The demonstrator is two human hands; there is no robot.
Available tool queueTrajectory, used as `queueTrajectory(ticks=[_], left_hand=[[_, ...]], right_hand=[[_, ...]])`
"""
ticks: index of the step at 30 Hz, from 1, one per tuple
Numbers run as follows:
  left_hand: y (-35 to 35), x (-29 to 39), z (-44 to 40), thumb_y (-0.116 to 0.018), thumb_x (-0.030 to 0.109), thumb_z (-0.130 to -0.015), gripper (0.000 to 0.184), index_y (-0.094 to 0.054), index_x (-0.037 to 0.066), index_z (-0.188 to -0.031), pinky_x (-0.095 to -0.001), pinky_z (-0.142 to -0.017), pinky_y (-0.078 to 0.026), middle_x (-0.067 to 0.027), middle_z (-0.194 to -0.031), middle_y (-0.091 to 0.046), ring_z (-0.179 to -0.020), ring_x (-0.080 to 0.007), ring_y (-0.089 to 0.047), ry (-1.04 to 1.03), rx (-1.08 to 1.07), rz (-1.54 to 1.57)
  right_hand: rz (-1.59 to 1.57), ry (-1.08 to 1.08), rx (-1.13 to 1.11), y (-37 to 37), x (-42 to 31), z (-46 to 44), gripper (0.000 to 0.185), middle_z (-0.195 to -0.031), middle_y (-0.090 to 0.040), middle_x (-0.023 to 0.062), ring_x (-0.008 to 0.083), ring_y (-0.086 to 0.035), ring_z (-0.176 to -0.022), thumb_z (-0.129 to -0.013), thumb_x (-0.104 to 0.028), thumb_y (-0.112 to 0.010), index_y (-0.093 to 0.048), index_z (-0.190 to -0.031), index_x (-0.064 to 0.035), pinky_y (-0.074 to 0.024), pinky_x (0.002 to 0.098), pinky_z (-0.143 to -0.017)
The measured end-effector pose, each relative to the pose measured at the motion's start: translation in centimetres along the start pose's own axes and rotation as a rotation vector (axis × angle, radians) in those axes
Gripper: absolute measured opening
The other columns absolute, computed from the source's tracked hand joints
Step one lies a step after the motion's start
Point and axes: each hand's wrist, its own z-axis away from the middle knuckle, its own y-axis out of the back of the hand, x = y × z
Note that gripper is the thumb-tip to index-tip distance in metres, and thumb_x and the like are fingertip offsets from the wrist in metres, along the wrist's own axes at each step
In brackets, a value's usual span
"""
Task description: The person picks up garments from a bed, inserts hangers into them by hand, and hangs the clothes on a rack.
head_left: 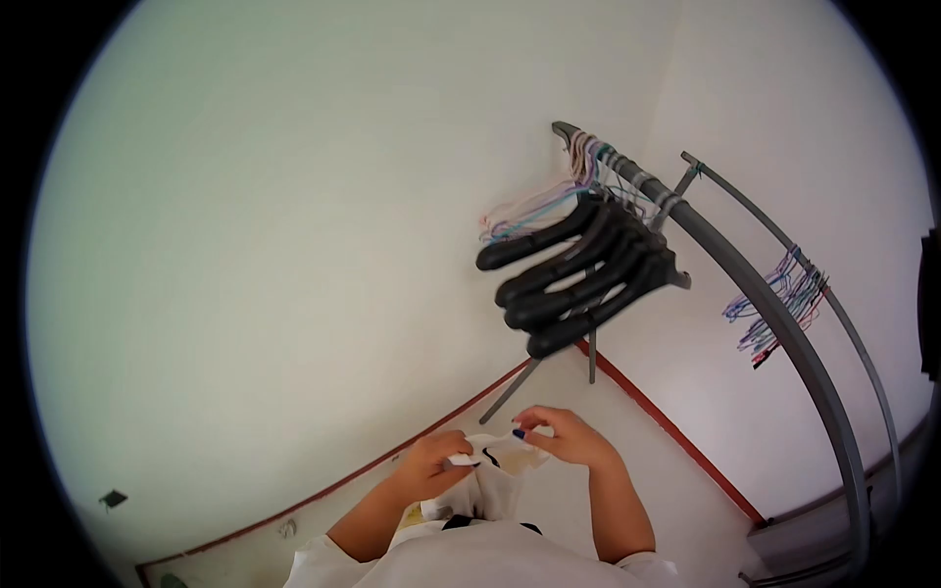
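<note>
Low in the head view, a white cloth item (498, 482) with dark marks, perhaps a garment, is held up in front of my chest. My left hand (431, 465) is closed on its upper left edge. At the upper right edge, my right hand (569, 437) pinches the fabric between thumb and fingers, and a dark blue nail shows on it. The cloth sags between both hands. Its lower part merges with my white shirt (461, 563), so I cannot make out its full shape.
Several thick black hangers (578, 279) hang from a grey metal rail (725, 245) above my hands, with thin coloured hangers (534, 211) behind them. A second rail (750, 201) at the right carries more thin hangers (779, 304). Red skirting (667, 426) edges the pale walls.
</note>
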Motion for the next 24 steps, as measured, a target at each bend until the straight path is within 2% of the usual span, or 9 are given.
queueTrajectory(ticks=[1, 3, 5, 7, 9, 12, 18, 20, 24], left_hand=[[1.5, -0.7, -0.7, -0.062, -0.001, -0.07, 0.017, -0.053, 0.003, -0.083, -0.0332, -0.053, -0.037, -0.0106, -0.071, -0.05, -0.062, -0.0263, -0.049, -0.003, -0.005, 0.016], [4.0, -1.7, -2.0, -0.062, -0.002, -0.069, 0.017, -0.053, 0.003, -0.082, -0.0326, -0.052, -0.037, -0.0106, -0.072, -0.052, -0.06, -0.0271, -0.049, 0.036, -0.11, -0.007], [6.3, -3.2, -3.0, -0.062, -0.001, -0.069, 0.017, -0.054, 0.004, -0.084, -0.0336, -0.053, -0.038, -0.0108, -0.073, -0.053, -0.063, -0.0278, -0.05, 0.019, -0.15, 0.025], [8.0, -5.4, -3.3, -0.062, -0.001, -0.069, 0.018, -0.054, 0.004, -0.085, -0.0336, -0.053, -0.038, -0.0109, -0.073, -0.052, -0.065, -0.0277, -0.051, -0.01, -0.158, 0.081], [9.9, -6.9, -3.9, -0.062, 0.004, -0.072, 0.016, -0.053, 0.003, -0.085, -0.0327, -0.053, -0.041, -0.0099, -0.075, -0.053, -0.065, -0.0267, -0.051, -0.024, -0.193, 0.079], [12.2, -7.6, -4.8, -0.062, 0.005, -0.072, 0.015, -0.054, 0.003, -0.084, -0.0332, -0.056, -0.041, -0.0102, -0.075, -0.053, -0.065, -0.0275, -0.051, 0.08, -0.262, 0.047], [14.3, -10.6, -6.2, -0.062, 0.004, -0.071, 0.014, -0.054, 0.003, -0.083, -0.0314, -0.054, -0.039, -0.0095, -0.073, -0.052, -0.062, -0.0255, -0.05, 0.052, -0.155, 0.088], [14.6, -11.3, -6.5, -0.062, 0.004, -0.072, 0.013, -0.054, 0.003, -0.082, -0.0308, -0.053, -0.039, -0.0093, -0.07, -0.051, -0.06, -0.0251, -0.049, 0.1, -0.133, 0.107], [15.5, -12.3, -7.3, -0.064, 0.002, -0.067, 0.017, -0.054, 0.004, -0.08, -0.0311, -0.053, -0.037, -0.0103, -0.069, -0.05, -0.059, -0.0248, -0.049, 0.088, -0.121, 0.125]], right_hand=[[0.005, -0.015, 0.007, 0.5, -1.4, -2.2, 0.025, -0.09, -0.062, 0.0075, 0.0165, -0.058, -0.084, -0.083, -0.019, -0.06, -0.056, -0.102, -0.0031, -0.0458, 0.0287, -0.069], [0.062, 0.247, 0.24, 2.2, -3.9, -6.6, 0.024, -0.089, -0.062, 0.0079, 0.016, -0.058, -0.08, -0.079, -0.016, -0.062, -0.058, -0.1, -0.0033, -0.0453, 0.0278, -0.065], [0.216, 0.234, 0.415, 4.7, -6.7, -11.7, 0.023, -0.087, -0.061, 0.0095, 0.0207, -0.059, -0.079, -0.075, -0.013, -0.063, -0.058, -0.095, -0.0027, -0.0453, 0.0304, -0.066], [0.448, 0.39, 0.696, 7.0, -7.3, -17.2, 0.023, -0.084, -0.06, 0.012, 0.0279, -0.057, -0.082, -0.072, -0.013, -0.063, -0.058, -0.092, -0.0022, -0.0451, 0.0344, -0.07], [0.743, 0.402, 0.837, 9.4, -7.3, -22.0, 0.025, -0.088, -0.059, 0.014, 0.0334, -0.055, -0.085, -0.071, -0.015, -0.063, -0.057, -0.091, -0.002, -0.0445, 0.0386, -0.073], [0.963, 0.277, 0.889, 13.1, -5.6, -28.4, 0.029, -0.093, -0.058, 0.0143, 0.0316, -0.053, -0.09, -0.071, -0.02, -0.064, -0.057, -0.093, -0.0027, -0.0441, 0.0413, -0.075], [1.468, 0.158, 0.761, 17.0, -2.1, -37.5, 0.043, -0.103, -0.057, 0.0135, 0.0279, -0.048, -0.107, -0.08, -0.044, -0.054, -0.059, -0.098, -0.0049, -0.0382, 0.0473, -0.086], [1.503, -0.137, 0.504, 18.0, -0.8, -38.4, 0.06, -0.096, -0.06, 0.0144, 0.0273, -0.052, -0.101, -0.083, -0.059, -0.039, -0.063, -0.091, -0.0048, -0.0368, 0.0452, -0.088], [1.422, -0.374, 0.181, 18.9, -2.1, -36.7, 0.079, -0.075, -0.062, 0.0149, 0.029, -0.058, -0.081, -0.08, -0.071, -0.028, -0.065, -0.071, -0.0016, -0.0393, 0.0447, -0.083]])
